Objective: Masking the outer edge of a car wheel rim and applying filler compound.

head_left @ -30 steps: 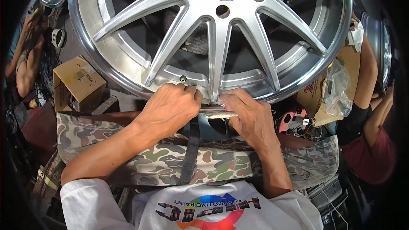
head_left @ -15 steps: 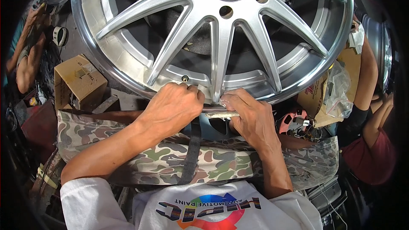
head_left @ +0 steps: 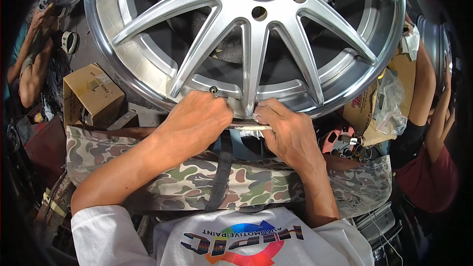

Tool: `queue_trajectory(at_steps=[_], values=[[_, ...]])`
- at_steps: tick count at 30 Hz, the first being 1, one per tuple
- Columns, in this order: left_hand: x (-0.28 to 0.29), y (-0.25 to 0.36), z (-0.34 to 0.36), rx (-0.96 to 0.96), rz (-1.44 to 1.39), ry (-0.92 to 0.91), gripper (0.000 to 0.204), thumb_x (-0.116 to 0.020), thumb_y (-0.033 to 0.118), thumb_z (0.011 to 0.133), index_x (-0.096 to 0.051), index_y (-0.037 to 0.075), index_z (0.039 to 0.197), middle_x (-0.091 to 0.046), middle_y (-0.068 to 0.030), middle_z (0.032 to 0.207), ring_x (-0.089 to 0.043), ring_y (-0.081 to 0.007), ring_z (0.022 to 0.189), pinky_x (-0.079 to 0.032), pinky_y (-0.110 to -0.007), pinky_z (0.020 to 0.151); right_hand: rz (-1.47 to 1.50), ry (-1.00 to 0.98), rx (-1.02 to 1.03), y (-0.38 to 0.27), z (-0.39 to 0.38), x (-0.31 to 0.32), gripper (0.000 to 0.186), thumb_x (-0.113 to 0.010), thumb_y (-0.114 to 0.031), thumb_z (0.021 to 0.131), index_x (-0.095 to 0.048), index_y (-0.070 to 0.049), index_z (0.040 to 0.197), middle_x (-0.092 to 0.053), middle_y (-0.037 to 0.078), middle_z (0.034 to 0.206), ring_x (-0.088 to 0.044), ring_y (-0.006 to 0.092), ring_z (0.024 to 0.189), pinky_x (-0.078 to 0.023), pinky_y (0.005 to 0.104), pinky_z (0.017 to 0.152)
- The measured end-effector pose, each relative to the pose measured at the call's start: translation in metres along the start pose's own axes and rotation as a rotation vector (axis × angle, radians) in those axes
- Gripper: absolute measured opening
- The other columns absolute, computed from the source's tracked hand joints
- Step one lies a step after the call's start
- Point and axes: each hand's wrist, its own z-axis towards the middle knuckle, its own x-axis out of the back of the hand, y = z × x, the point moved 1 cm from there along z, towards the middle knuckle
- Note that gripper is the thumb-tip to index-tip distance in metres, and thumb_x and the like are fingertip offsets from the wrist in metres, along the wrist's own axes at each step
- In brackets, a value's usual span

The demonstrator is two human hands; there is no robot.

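Note:
A large silver multi-spoke wheel rim (head_left: 256, 64) fills the upper middle. Pale overlapping masking tape (head_left: 150, 71) lines the left side of its inner barrel. At the near lip my left hand (head_left: 202, 118) is closed, knuckles up, at the end of a short pale strip beside the lowest spoke; its fingertips are hidden. Just right of that spoke my right hand (head_left: 290, 130) is closed, thumb and fingers bent at the lip. A thin cream band (head_left: 251, 128), apparently a tape roll seen edge-on, juts from beneath it. The valve stem (head_left: 213, 89) stands above my left hand.
A cardboard box (head_left: 93, 93) stands at left. Another carton (head_left: 359, 108) with a clear plastic bag (head_left: 389, 111) is at right. Camouflage cloth (head_left: 236, 182) with a dark strap (head_left: 221, 172) covers my lap. Other people work at both sides, one in a maroon sleeve (head_left: 433, 182).
The cream band has turned to a thinner edge, and a white bit shows below it. My left hand has shifted slightly up and left. At right, a co-worker's arm has risen.

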Motion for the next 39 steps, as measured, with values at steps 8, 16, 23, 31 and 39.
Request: queue_trajectory(at_steps=[8,16,23,31,39], values=[[0.008,0.011,0.000,0.003,0.133,-0.058,0.039,-0.078,0.011,0.081,-0.075,-0.003,0.118,-0.064,-0.0130,0.119,-0.061,-0.0281,0.115,-0.053,-0.041,0.094,0.020,0.082,0.018,0.005,-0.005,-0.001,0.025,-0.077,-0.015,0.082,-0.072,-0.005,0.104,-0.070,0.007,0.108,-0.072,0.0352,0.078,-0.060,0.0454,0.073],[-0.010,0.017,-0.006,-0.055,0.190,0.001,0.049,-0.073,0.006,0.085,-0.071,-0.002,0.134,-0.063,-0.0116,0.127,-0.057,-0.0287,0.118,-0.046,-0.040,0.102,0.252,0.420,-0.014,0.012,-0.013,0.032,0.011,-0.073,-0.009,0.092,-0.073,0.000,0.099,-0.071,0.011,0.100,-0.071,0.0257,0.079,-0.055,0.0378,0.071],[-0.020,0.025,-0.010,-0.029,0.127,-0.016,0.065,-0.069,0.002,0.086,-0.062,0.005,0.150,-0.064,-0.0171,0.134,-0.056,-0.0347,0.127,-0.043,-0.049,0.113,0.182,0.635,0.106,0.004,-0.029,0.040,0.014,-0.069,-0.011,0.104,-0.074,0.001,0.098,-0.062,0.007,0.088,-0.060,0.0171,0.078,-0.048,0.0311,0.068],[0.000,0.036,-0.013,0.088,0.148,-0.195,0.059,-0.067,0.000,0.086,-0.063,-0.001,0.145,-0.065,-0.0234,0.138,-0.052,-0.0425,0.144,-0.036,-0.057,0.124,0.223,0.472,0.107,0.001,-0.042,0.007,0.023,-0.083,0.000,0.089,-0.079,-0.004,0.111,-0.070,0.009,0.098,-0.069,0.0228,0.084,-0.055,0.0330,0.074],[0.011,0.046,-0.019,0.086,0.218,-0.211,0.047,-0.067,0.003,0.088,-0.068,-0.006,0.134,-0.067,-0.0246,0.134,-0.053,-0.0425,0.144,-0.037,-0.057,0.123,0.164,0.322,0.199,0.001,-0.029,-0.006,0.029,-0.081,-0.003,0.086,-0.077,-0.007,0.114,-0.071,0.009,0.105,-0.069,0.0309,0.093,-0.054,0.0419,0.081]])
